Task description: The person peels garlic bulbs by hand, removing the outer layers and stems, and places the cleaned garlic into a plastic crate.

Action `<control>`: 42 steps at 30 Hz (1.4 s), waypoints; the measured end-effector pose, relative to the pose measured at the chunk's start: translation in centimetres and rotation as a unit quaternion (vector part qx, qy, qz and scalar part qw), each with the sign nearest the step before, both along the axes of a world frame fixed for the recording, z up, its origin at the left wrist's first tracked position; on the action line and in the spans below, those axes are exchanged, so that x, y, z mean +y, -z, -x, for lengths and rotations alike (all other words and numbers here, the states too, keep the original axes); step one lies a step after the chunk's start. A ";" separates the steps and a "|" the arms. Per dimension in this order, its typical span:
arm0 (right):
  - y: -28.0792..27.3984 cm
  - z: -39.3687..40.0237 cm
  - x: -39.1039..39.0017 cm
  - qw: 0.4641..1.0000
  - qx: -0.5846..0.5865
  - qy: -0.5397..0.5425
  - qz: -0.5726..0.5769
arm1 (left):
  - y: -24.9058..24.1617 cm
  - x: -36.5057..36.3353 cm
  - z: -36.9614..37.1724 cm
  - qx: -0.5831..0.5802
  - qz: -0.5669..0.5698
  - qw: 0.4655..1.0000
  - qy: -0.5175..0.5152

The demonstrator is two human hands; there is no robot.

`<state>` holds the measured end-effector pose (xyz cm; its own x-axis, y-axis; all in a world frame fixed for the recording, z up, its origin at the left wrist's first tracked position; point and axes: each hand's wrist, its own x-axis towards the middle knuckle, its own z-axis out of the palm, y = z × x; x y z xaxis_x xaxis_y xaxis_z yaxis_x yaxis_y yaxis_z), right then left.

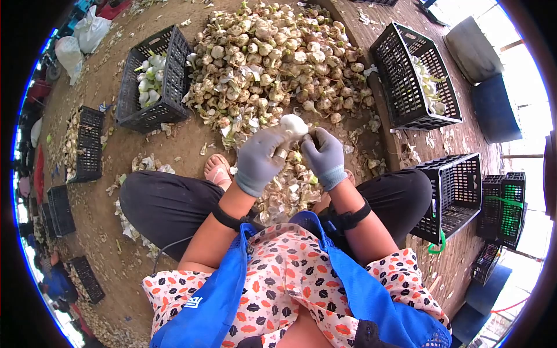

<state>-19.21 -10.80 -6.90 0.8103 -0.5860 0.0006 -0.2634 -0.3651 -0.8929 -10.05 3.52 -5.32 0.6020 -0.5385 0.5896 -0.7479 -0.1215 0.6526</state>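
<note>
Beneath everything spreads the brown, skin-littered floor (96,232). From where I stand, taking the seated worker's gloves as the middle of the dial, the big heap of unpeeled garlic bulbs (278,64) rises at 12 o'clock. Around it stand 3 black plastic crates: 1 at 10 o'clock (177,81) with white, cleaned garlic inside, 1 near 2 o'clock (397,87) with pale, green-tinged garlic, and 1 at 3 o'clock (467,174). Papery garlic skins (290,200) lie at 6 o'clock, between the feet. Both hands wear grey gloves. The left hand (259,159) has its fingers closed around 1 white garlic bulb (294,124), held up just short of the heap. The right hand (324,156) presses in at the bulb's 4 o'clock side, thumb and fingertips drawn together; whether they grip it, I can't tell.
</note>
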 end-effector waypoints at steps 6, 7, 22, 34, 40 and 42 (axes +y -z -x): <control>-0.9 -0.3 -2.7 0.928 -0.027 0.096 -0.358 | 0.6 0.2 -1.3 0.569 0.251 0.783 0.021; -0.6 -0.4 -2.7 0.947 -0.037 0.076 -0.310 | 1.7 0.1 -1.5 0.455 0.223 0.862 -0.003; -0.1 -0.2 0.0 0.998 -0.047 0.002 -0.045 | -0.2 0.0 0.2 -0.043 -0.007 0.999 0.000; -0.3 -0.5 -3.9 0.915 -0.084 0.110 -0.378 | 1.2 0.1 -1.0 0.530 0.354 0.770 0.040; -1.2 -0.9 -0.6 0.956 -0.067 -0.034 -0.283 | 2.0 -0.1 -0.2 0.375 0.173 0.909 -0.057; -0.4 -1.1 0.3 0.959 -0.079 -0.038 -0.271 | 2.2 -0.2 0.3 0.214 0.107 0.970 -0.037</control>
<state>-18.10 -10.53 -6.45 0.8651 -0.4749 -0.1613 -0.1008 0.1504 -0.9835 -10.33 3.28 -7.51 0.8487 -0.3774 0.3705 -0.3971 0.0080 0.9178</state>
